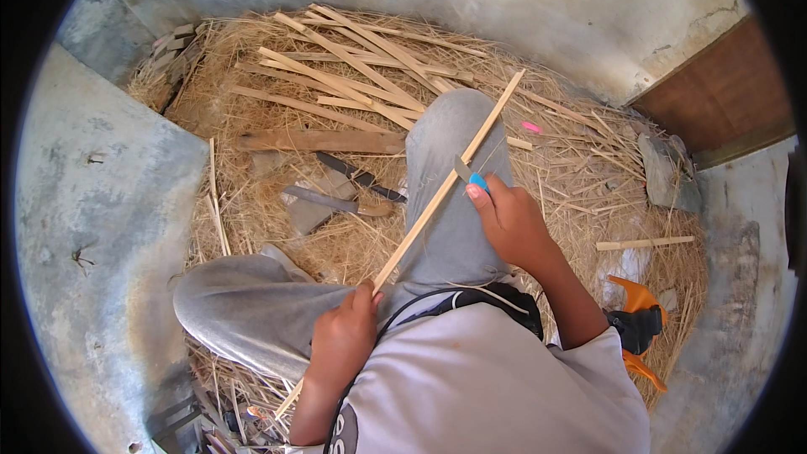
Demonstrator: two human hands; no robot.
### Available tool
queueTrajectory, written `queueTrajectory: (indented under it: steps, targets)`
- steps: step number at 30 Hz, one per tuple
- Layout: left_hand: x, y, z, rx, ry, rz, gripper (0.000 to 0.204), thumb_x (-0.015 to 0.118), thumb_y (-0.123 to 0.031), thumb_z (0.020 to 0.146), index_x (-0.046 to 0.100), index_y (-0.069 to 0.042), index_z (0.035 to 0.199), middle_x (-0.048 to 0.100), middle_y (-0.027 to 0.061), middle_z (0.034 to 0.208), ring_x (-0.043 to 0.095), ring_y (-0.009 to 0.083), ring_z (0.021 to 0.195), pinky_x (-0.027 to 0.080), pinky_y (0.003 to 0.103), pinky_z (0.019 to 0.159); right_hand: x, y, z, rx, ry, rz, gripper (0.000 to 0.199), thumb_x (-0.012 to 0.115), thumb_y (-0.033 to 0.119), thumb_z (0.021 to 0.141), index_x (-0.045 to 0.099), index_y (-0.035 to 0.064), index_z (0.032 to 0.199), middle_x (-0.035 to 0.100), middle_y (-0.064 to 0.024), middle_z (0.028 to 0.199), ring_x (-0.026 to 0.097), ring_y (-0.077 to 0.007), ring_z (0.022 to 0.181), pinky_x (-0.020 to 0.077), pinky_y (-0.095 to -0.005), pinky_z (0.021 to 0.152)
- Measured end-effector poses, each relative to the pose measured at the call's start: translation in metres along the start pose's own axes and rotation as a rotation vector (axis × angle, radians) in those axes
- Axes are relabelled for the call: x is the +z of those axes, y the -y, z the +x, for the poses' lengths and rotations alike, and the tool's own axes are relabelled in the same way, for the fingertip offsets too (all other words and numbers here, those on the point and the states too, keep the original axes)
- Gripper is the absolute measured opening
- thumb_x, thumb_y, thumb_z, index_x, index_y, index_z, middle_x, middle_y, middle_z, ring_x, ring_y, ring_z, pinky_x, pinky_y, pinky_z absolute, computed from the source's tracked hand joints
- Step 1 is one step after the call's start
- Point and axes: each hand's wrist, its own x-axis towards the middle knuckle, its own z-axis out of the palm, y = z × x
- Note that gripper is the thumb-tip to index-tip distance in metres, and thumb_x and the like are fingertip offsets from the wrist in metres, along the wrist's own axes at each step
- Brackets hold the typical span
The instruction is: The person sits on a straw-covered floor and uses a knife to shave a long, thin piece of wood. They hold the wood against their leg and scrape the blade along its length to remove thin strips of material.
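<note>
A long pale wooden strip (pixel 435 199) slants across my lap, its far end past my raised right knee. My left hand (pixel 345 327) is closed round its lower part, and the strip's near end shows again beside my left forearm. Over the right leg, my right hand (pixel 510 220) grips a small knife (pixel 478 182) with a blue handle. The blade (pixel 461 168) lies against the strip. Thin curled shavings hang near the blade. My right fingers partly hide the handle.
Several split wooden strips (pixel 336 76) lie piled on shavings ahead. A wooden-handled knife (pixel 336 202) and a black sheath-like piece (pixel 361 176) rest left of my knee. A stone (pixel 668 172) and an orange-and-black object (pixel 640 328) are at right. Weathered walls (pixel 109 202) enclose the spot.
</note>
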Motion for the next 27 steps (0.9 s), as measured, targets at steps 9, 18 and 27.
queueTrajectory:
  steps: [9,18,27]
  targets:
    - [-0.035,0.005,-0.035,-0.021,0.042,0.143,0.016,0.062,-0.022,0.098,0.058,-0.007,0.102,0.066,0.0118,0.075,0.066,0.0312,0.057,0.052,0.041,0.05,0.005,-0.003,0.004,0.067,-0.14,0.121,0.049,0.044,0.043,0.106,0.059,-0.0003,0.089,0.06,-0.026,0.067,0.061,-0.0475,0.065,0.0456,-0.0519,0.059]
    - [-0.08,0.008,-0.094,-0.236,0.169,0.026,0.011,0.065,-0.012,0.093,0.062,-0.005,0.101,0.066,0.0169,0.074,0.065,0.0391,0.064,0.047,0.045,0.053,0.005,-0.003,0.008,0.076,-0.154,0.234,0.052,0.043,0.044,0.106,0.058,-0.0024,0.09,0.057,-0.0254,0.067,0.059,-0.0446,0.064,0.044,-0.049,0.061]
    - [-0.09,0.044,-0.166,-0.448,-0.166,-0.221,0.034,0.051,-0.033,0.104,0.064,-0.001,0.104,0.046,0.0055,0.054,0.046,0.0162,0.045,0.031,0.034,0.046,0.011,-0.006,-0.001,0.042,-0.213,0.243,0.048,0.045,0.041,0.106,0.054,-0.0011,0.086,0.049,-0.0183,0.062,0.05,-0.0296,0.054,0.0407,-0.0416,0.057]
